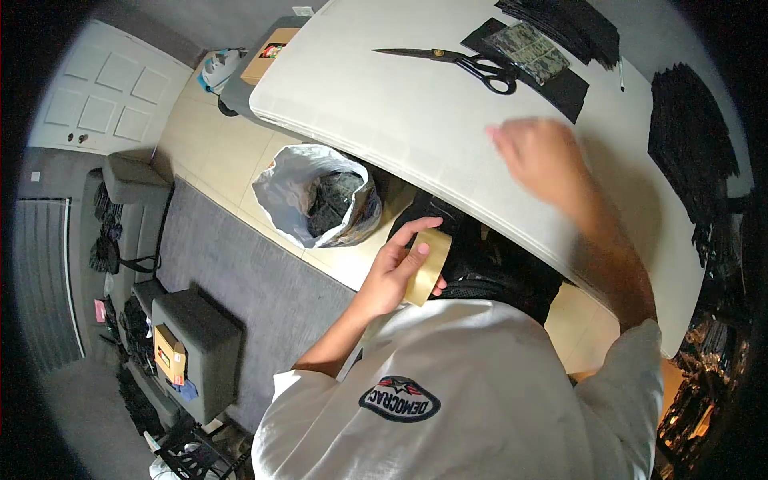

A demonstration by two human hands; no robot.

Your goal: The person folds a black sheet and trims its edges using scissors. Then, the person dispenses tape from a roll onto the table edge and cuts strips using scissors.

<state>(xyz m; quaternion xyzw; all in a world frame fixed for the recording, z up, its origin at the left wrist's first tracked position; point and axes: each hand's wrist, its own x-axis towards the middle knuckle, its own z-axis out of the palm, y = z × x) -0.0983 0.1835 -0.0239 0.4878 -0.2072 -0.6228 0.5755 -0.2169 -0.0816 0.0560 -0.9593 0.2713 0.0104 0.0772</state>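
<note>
My left hand is closed around a roll of yellowish packing tape, held near my waist just off the table's edge. The thumb presses on the roll's broad outer face. Over the white table, my right hand is smeared by motion. Its fingers look bent, but whether they grip anything cannot be made out. Beyond that hand lie black-handled scissors, blades pointing left. Beside them, a clear packet with a dark pattern rests on black strips.
A white-lined bag with dark scraps inside stands on the floor by the table. Stacked black pieces lie at the far edge, near a white pen. More black strips hang at the right. A grey ottoman carries a cardboard box.
</note>
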